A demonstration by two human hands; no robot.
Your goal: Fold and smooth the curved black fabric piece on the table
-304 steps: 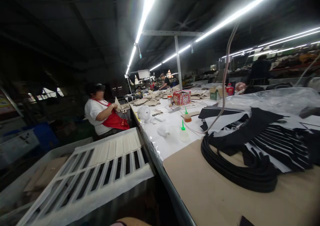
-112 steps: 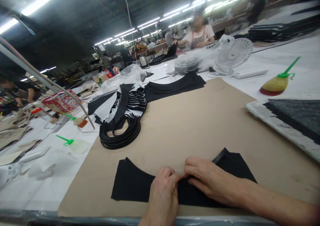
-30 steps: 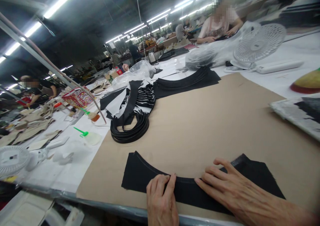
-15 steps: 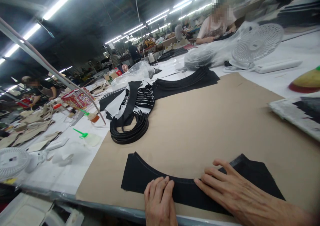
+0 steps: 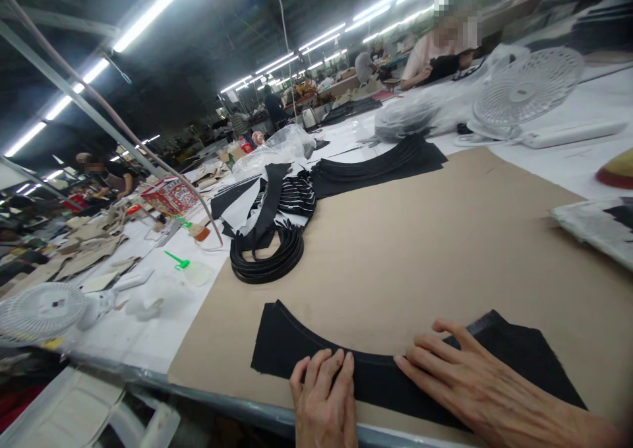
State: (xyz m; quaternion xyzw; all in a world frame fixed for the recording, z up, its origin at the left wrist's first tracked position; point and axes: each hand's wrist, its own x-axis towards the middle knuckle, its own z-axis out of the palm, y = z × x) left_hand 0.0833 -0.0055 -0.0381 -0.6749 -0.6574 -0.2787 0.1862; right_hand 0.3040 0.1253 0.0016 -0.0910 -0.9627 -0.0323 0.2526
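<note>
A curved black fabric piece (image 5: 376,385) lies on the brown sheet near the table's front edge, with a narrow strip or fold along its concave upper edge. On its left half rests my left hand (image 5: 325,392), its stretched fingers side by side and the fingertips pressing at that curved edge. My right hand (image 5: 459,372) lies across the right half, fingers extended and slightly apart, one of them raised. Both thumbs are hard to make out. Beyond them sits a coil of black strips (image 5: 267,256), next to a stack of curved black pieces (image 5: 380,164).
Brown sheet (image 5: 420,250) covers the table before me. Left are a green-tipped bottle (image 5: 195,271), a white fan (image 5: 44,313) and a metal rod (image 5: 198,204). Another fan (image 5: 529,88) and a white board (image 5: 593,227) are right. A person (image 5: 435,52) works across the table.
The view has shifted, so the scene sits slightly farther right. Both hands keep about the same places on the black piece. The person across has lifted a dark piece.
</note>
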